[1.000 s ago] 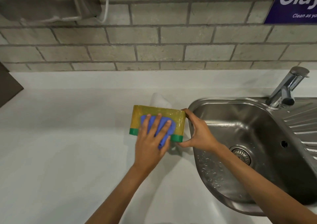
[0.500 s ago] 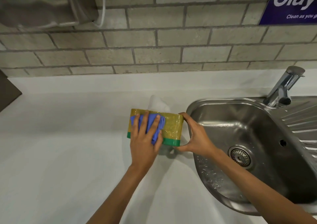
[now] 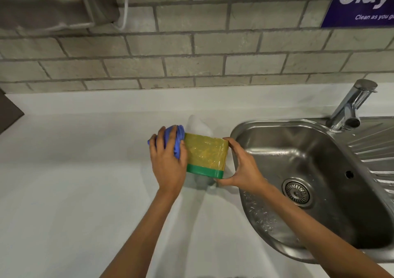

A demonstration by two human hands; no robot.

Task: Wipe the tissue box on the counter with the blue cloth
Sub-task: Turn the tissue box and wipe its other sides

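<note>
The tissue box (image 3: 205, 154) is yellow with a green band along its near edge, and a white tissue (image 3: 197, 126) sticks out behind it. It stands on the white counter (image 3: 74, 181) just left of the sink. My left hand (image 3: 168, 162) presses the bunched blue cloth (image 3: 175, 138) against the box's left end, covering that end. My right hand (image 3: 243, 167) grips the box's right end, thumb at the near corner and fingers at the far corner.
A steel sink (image 3: 315, 184) with a drain and water drops lies right of the box, with a chrome tap (image 3: 351, 105) behind it. A brick wall backs the counter, with a metal dispenser (image 3: 49, 2) at top left and a blue sign (image 3: 362, 0) at top right.
My left hand has slid the blue cloth from the box's front face leftward to its left end. My right hand has kept its hold on the right end.
</note>
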